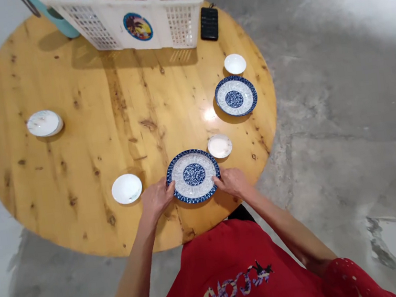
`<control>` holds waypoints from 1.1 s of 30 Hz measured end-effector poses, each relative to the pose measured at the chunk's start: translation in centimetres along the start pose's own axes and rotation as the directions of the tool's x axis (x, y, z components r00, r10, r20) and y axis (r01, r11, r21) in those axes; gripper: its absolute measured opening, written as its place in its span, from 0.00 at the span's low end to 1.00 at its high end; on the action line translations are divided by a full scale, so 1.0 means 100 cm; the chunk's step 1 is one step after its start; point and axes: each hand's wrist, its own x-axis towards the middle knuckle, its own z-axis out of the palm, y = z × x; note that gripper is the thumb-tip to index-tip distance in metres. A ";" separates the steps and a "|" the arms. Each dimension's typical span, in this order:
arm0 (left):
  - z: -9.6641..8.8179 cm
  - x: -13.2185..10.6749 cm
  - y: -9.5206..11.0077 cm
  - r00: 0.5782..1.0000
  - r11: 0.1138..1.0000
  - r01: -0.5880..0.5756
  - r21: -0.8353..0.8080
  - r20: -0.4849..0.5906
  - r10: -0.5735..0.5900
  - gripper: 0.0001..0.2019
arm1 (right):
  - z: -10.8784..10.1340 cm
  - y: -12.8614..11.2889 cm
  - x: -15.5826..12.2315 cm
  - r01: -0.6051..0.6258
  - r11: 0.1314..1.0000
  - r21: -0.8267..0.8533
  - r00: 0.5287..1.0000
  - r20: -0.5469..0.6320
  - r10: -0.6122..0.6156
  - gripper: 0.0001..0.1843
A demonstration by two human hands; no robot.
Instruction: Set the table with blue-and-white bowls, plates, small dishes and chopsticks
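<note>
A blue-and-white patterned plate (pixel 193 175) lies near the front edge of a round wooden table (pixel 114 115). My left hand (pixel 157 199) grips its left rim and my right hand (pixel 231 182) grips its right rim, fingers curled on the edge. A small white saucer (pixel 220 146) sits just beyond the plate to the right. Another small white saucer (pixel 127 188) lies to the left of my left hand.
A second blue-and-white plate (pixel 236 95) lies at the right with a small white dish (pixel 235 64) behind it. A white stack of saucers (pixel 44 123) sits at the far left. A white plastic basket (pixel 131 17) and a black device (pixel 209 23) stand at the back.
</note>
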 end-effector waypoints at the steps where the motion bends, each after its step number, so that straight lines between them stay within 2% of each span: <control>1: -0.001 0.000 0.000 1.000 1.000 0.008 0.004 0.004 -0.008 0.23 | 0.000 -0.001 0.001 0.010 1.000 -0.005 1.000 -0.006 -0.010 0.27; 6: -0.006 -0.002 0.000 0.999 0.999 0.037 0.002 0.018 -0.037 0.22 | 0.002 0.000 0.000 0.024 1.000 0.002 1.000 -0.017 -0.024 0.27; 8: -0.005 -0.004 0.000 0.999 0.998 0.039 -0.057 0.002 -0.039 0.21 | 0.006 0.001 -0.001 -0.003 0.998 0.059 1.000 -0.030 0.005 0.27; 10: -0.002 -0.002 -0.001 0.999 0.987 0.020 -0.161 -0.027 -0.025 0.21 | 0.014 0.003 0.001 -0.036 0.981 0.188 0.998 -0.048 0.046 0.26; 12: 0.004 0.003 -0.002 0.999 0.954 -0.031 -0.299 -0.051 0.017 0.21 | 0.023 0.003 0.004 -0.045 0.923 0.382 0.995 -0.064 0.076 0.23; 14: 0.010 0.011 -0.003 0.994 0.882 -0.104 -0.459 -0.070 0.081 0.21 | 0.032 0.002 0.009 -0.016 0.820 0.572 0.992 -0.096 0.086 0.19; 17: 0.017 0.019 -0.003 0.986 0.757 -0.167 -0.632 -0.101 0.133 0.20 | 0.043 -0.001 0.016 0.039 0.693 0.720 0.978 -0.168 0.119 0.12; 20: 0.021 0.017 -0.002 0.987 0.730 -0.161 -0.664 -0.123 0.106 0.20 | 0.051 -0.005 0.013 0.053 0.638 0.768 0.963 -0.208 0.170 0.08; 24: 0.024 -0.003 0.003 0.992 0.765 -0.109 -0.635 -0.116 0.045 0.20 | 0.057 -0.005 -0.007 0.060 0.560 0.827 0.964 -0.193 0.181 0.08; 27: 0.025 -0.021 0.016 0.994 0.781 -0.085 -0.618 -0.110 0.021 0.19 | 0.057 0.006 -0.029 0.102 0.515 0.851 0.964 -0.211 0.158 0.07; 29: 0.026 -0.031 0.033 0.994 0.780 -0.080 -0.621 -0.111 0.013 0.19 | 0.056 0.021 -0.041 0.104 0.495 0.863 0.966 -0.207 0.157 0.08; 33: 0.028 -0.043 0.090 0.987 0.761 -0.113 -0.639 -0.158 0.013 0.20 | 0.051 0.073 -0.061 0.069 0.493 0.867 0.965 -0.183 0.187 0.10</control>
